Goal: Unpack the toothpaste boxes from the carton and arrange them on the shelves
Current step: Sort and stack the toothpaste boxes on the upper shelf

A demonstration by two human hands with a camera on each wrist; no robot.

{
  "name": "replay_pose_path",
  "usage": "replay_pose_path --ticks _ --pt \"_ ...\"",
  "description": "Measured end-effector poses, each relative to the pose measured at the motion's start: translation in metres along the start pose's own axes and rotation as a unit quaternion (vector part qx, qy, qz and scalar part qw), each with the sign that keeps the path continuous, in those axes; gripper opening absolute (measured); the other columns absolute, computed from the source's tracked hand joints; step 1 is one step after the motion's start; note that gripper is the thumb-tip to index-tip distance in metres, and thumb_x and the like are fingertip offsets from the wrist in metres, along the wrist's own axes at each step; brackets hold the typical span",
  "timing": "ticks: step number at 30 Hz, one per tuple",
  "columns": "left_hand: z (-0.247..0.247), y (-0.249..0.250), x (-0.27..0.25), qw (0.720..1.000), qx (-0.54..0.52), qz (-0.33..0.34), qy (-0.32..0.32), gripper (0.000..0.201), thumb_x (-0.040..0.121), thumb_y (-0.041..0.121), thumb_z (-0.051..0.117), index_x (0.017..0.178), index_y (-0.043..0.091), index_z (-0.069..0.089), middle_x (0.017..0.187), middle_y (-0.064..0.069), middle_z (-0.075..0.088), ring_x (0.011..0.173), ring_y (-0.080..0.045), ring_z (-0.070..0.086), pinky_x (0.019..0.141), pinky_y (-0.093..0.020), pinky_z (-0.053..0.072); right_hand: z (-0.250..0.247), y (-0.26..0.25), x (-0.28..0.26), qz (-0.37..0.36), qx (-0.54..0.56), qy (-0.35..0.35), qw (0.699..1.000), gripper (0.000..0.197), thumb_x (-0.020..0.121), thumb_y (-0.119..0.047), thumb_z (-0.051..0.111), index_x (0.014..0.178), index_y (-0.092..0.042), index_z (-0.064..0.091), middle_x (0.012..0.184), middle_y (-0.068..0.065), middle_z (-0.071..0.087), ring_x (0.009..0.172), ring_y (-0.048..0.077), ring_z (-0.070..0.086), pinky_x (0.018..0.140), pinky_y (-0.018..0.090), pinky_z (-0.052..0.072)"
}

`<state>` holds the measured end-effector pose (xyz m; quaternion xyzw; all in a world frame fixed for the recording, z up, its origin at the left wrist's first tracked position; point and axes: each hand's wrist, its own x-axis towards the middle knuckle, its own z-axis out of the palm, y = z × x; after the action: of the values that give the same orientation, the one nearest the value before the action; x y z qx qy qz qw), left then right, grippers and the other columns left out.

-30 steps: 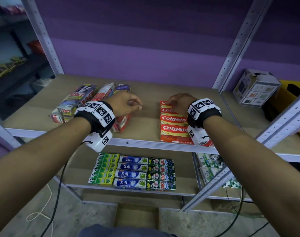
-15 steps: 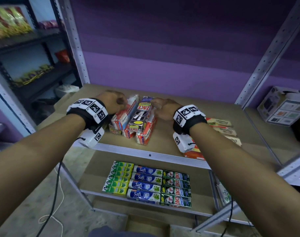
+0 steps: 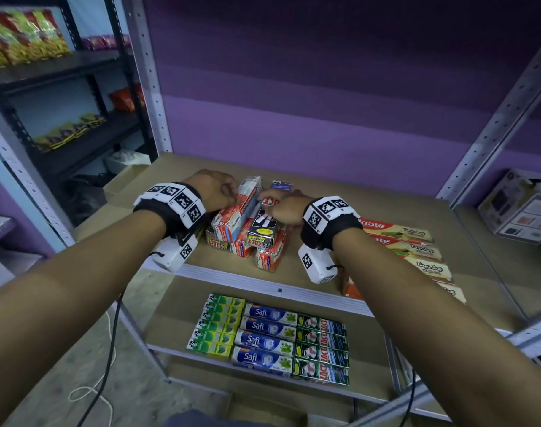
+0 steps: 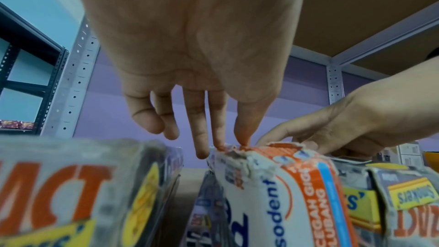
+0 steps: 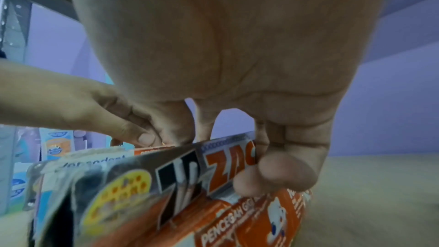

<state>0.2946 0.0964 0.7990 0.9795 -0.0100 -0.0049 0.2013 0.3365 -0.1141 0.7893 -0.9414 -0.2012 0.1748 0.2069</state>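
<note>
A loose pile of toothpaste boxes lies in the middle of the upper shelf board [image 3: 324,186]. My left hand [image 3: 215,191] [image 4: 228,144] pinches the torn top edge of a white and orange Pepsodent box [image 3: 233,215] [image 4: 273,185] that leans on the pile. My right hand [image 3: 283,208] [image 5: 261,166] grips the far end of a black Zact box [image 3: 263,231] [image 5: 180,172], with its fingers curled round the edge. Orange boxes lie under both. The two hands are close together over the pile.
A row of red Colgate boxes [image 3: 398,238] lies flat to the right of the pile. Neat rows of green, Safi and Zact boxes [image 3: 269,337] fill the lower shelf. Metal uprights [image 3: 149,87] flank the bay. A white printed box [image 3: 522,208] stands in the neighbouring bay.
My right hand left the Colgate row and moved left onto the pile, where it now grips the black Zact box. The left hand stayed at the pile. The view swung left.
</note>
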Motion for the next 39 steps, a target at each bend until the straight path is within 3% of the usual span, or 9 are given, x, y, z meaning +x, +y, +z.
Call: replay_pose_path --ticks 3,5,12,16,21,26,29,31,39 --pt "0.000 0.004 0.002 1.000 0.014 -0.007 -0.010 0.027 0.084 0.040 0.068 0.107 0.026 0.064 0.100 0.006 0.068 0.095 -0.016 0.064 0.089 -0.032 0.053 -0.002 0.005 -0.006 0.006 0.036 0.003 0.999 0.026 0.092 -0.048 0.052 0.118 -0.051 0.050 0.102 -0.002 0.067 0.067 0.012 0.065 0.051 0.020 0.046" --pt "0.001 0.008 0.004 0.999 0.029 -0.022 -0.022 0.035 0.080 0.046 0.070 0.107 0.027 0.060 0.099 0.005 0.067 0.092 -0.018 0.065 0.086 -0.033 0.054 -0.001 0.007 -0.009 0.008 0.064 0.005 0.998 0.024 0.090 -0.052 0.054 0.114 -0.048 0.051 0.091 0.000 0.070 0.059 0.015 0.065 0.048 0.022 0.049" --pt "-0.009 0.020 0.009 0.995 -0.038 -0.073 -0.052 0.045 0.067 0.035 0.085 0.106 0.029 0.062 0.091 0.013 0.060 0.078 -0.008 0.065 0.055 -0.018 0.051 0.002 0.005 -0.012 0.027 0.180 0.006 0.983 0.026 0.088 -0.047 0.065 0.111 -0.039 0.054 0.095 0.007 0.071 0.065 0.024 0.072 0.052 0.030 0.056" --pt "-0.012 0.012 0.009 0.988 -0.106 -0.103 -0.054 0.045 0.062 0.026 0.090 0.101 0.030 0.067 0.092 0.010 0.066 0.075 -0.009 0.067 0.057 -0.021 0.054 0.004 0.000 -0.008 0.043 0.228 0.007 0.973 0.028 0.082 -0.038 0.073 0.105 -0.038 0.057 0.103 0.007 0.067 0.078 0.028 0.073 0.053 0.036 0.059" --pt "-0.024 -0.005 0.005 0.970 -0.206 -0.124 -0.034 0.044 0.069 0.013 0.087 0.108 0.020 0.068 0.098 -0.010 0.072 0.078 -0.023 0.068 0.082 -0.038 0.059 0.005 -0.012 0.001 0.047 0.265 0.015 0.963 0.026 0.075 -0.032 0.076 0.094 -0.035 0.058 0.102 0.006 0.065 0.082 0.026 0.070 0.050 0.037 0.057" --pt "-0.048 -0.022 -0.002 0.951 -0.268 -0.153 -0.004 0.041 0.075 0.009 0.083 0.112 0.017 0.065 0.095 -0.011 0.073 0.074 -0.021 0.070 0.070 -0.035 0.060 0.012 -0.035 0.011 0.043 0.275 0.005 0.960 0.030 0.072 -0.032 0.075 0.096 -0.037 0.057 0.107 0.005 0.062 0.086 0.031 0.070 0.058 0.049 0.061" --pt "-0.058 -0.036 -0.007 0.944 -0.284 -0.167 0.014 0.040 0.076 0.010 0.083 0.112 0.016 0.064 0.101 -0.015 0.072 0.091 -0.032 0.071 0.085 -0.047 0.058 0.017 -0.050 0.018 0.036 0.276 0.007 0.960 0.032 0.074 -0.032 0.075 0.101 -0.036 0.058 0.105 0.001 0.059 0.085 0.028 0.070 0.054 0.043 0.060" --pt "-0.063 -0.047 -0.009 0.940 -0.291 -0.173 0.024 0.039 0.078 0.011 0.082 0.112 0.016 0.065 0.105 -0.015 0.072 0.093 -0.033 0.070 0.086 -0.049 0.057 0.021 -0.060 0.022 0.032 0.275 0.012 0.961 0.032 0.075 -0.032 0.074 0.102 -0.034 0.058 0.104 -0.001 0.059 0.086 0.026 0.069 0.052 0.038 0.059" --pt "-0.068 -0.090 -0.014 0.935 -0.280 -0.204 0.072 0.031 0.086 0.015 0.074 0.116 0.017 0.067 0.099 -0.010 0.071 0.064 -0.015 0.062 0.042 -0.015 0.047 0.034 -0.081 0.035 0.057 0.267 -0.004 0.962 0.035 0.078 -0.033 0.077 0.109 -0.031 0.059 0.105 0.001 0.062 0.075 0.022 0.070 0.056 0.043 0.061"
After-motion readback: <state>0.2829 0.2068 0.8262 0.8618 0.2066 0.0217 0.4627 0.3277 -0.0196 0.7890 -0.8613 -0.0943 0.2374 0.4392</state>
